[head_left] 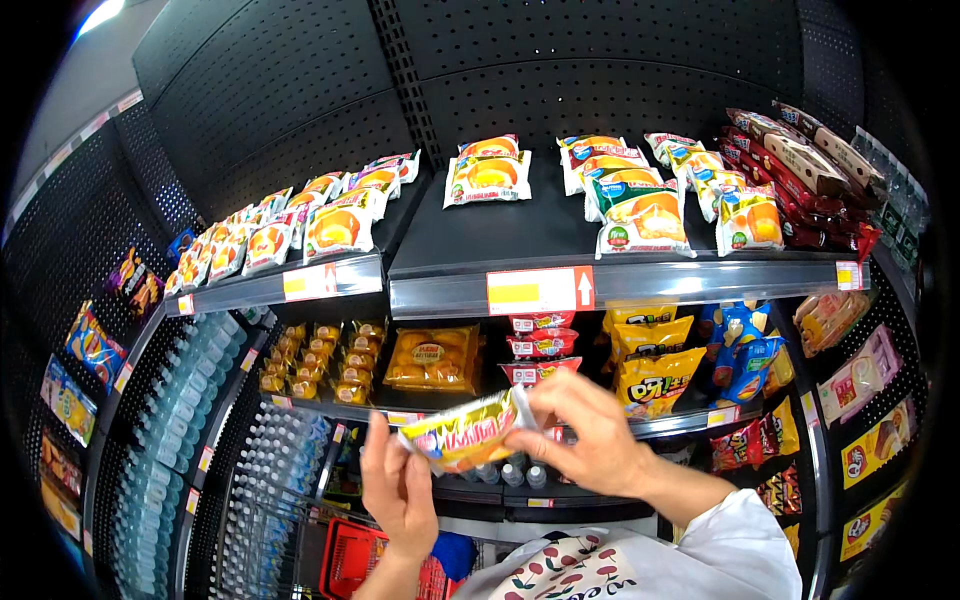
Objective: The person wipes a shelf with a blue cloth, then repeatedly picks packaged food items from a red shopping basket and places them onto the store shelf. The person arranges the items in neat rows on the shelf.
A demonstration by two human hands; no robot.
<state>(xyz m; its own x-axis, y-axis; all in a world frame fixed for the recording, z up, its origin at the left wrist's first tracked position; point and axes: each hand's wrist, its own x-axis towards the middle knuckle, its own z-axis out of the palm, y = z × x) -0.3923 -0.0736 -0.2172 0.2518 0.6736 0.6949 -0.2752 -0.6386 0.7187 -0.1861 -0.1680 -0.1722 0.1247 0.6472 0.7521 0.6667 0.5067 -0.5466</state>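
Note:
A wrapped bun packet (465,431), yellow and white with bold lettering, is held tilted in front of the shelf. My right hand (585,435) grips its right end between thumb and fingers. At the other end, my left hand (397,480) has its thumb and fingers around the packet's left corner. Similar bun packets stand on the shelf above: a pair (489,176) in the middle, a green-topped packet (641,214) leading a row to the right, and several rows (337,229) on the left.
A shelf edge (637,289) with price tags crosses above my hands. Below it are a boxed tray of buns (431,356), red snack packs (541,345) and yellow snack bags (656,375). Water bottles (161,420) line the left. A red basket (352,555) sits low near my left forearm.

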